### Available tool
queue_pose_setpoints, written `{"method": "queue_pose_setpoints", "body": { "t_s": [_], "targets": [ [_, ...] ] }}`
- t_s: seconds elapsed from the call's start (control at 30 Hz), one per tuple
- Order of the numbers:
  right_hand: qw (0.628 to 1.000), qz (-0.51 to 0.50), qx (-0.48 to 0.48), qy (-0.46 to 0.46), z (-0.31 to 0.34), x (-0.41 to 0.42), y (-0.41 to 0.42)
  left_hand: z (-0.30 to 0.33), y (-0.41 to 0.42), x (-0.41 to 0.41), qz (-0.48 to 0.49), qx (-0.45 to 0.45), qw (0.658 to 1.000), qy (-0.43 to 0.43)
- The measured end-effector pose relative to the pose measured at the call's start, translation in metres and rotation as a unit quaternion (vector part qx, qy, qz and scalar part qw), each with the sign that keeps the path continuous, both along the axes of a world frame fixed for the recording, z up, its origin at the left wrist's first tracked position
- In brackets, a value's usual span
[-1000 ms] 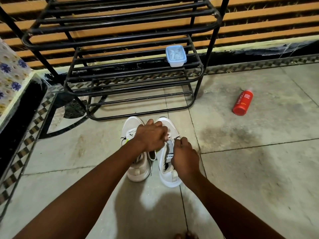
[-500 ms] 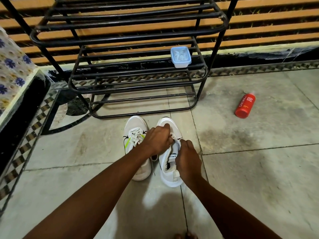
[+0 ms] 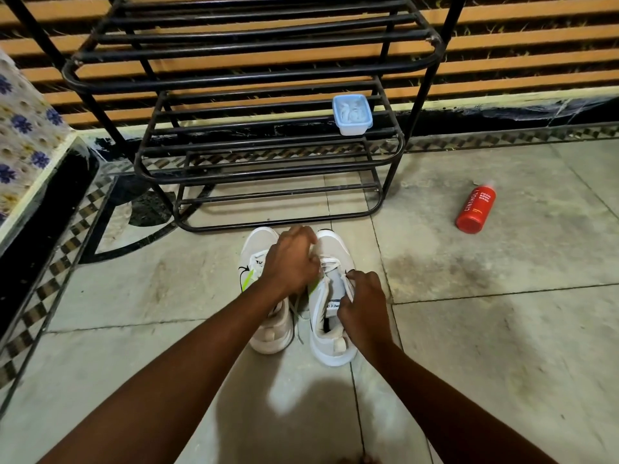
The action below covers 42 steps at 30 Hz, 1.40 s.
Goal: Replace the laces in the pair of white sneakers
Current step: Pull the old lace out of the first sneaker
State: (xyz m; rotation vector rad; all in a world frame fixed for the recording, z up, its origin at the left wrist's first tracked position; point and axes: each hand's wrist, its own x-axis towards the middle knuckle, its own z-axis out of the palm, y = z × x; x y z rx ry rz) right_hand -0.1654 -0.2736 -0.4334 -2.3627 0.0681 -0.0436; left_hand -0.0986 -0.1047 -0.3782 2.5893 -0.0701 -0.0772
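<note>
Sneakers on floor just before the rack | your left hand pinches the lace near the toe | your right hand pinches lace beside the tongue | red bottle right of rack

Rack blocks ahead of sneakers; floor rightward seemingly open.

Both forearms and hands are bare, with no sleeves showing.
</note>
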Motion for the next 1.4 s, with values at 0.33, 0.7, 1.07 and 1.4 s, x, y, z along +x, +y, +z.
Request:
{"method": "queue_pose_setpoints", "body": {
  "t_s": [0.33,0.7,1.07,1.4],
  "targets": [
    [0.989,0.108,0.101,-0.005,0.024,0.046,-0.008,0.023,0.009,0.002,-0.145,0.059,0.976,0.154],
    [0.971,0.228,-0.033,0.065,0.043,0.082,-0.01,0.018,0.014,0.017,-0.231,0.21,0.934,0.172],
    [0.963,0.242,-0.088,0.074,0.045,0.078,0.002,-0.002,0.01,0.006,-0.245,0.326,0.912,0.051],
    [0.934,0.291,-0.165,0.124,0.05,0.088,0.01,-0.005,0.007,0.001,-0.222,0.363,0.902,0.068]
  ]
}}
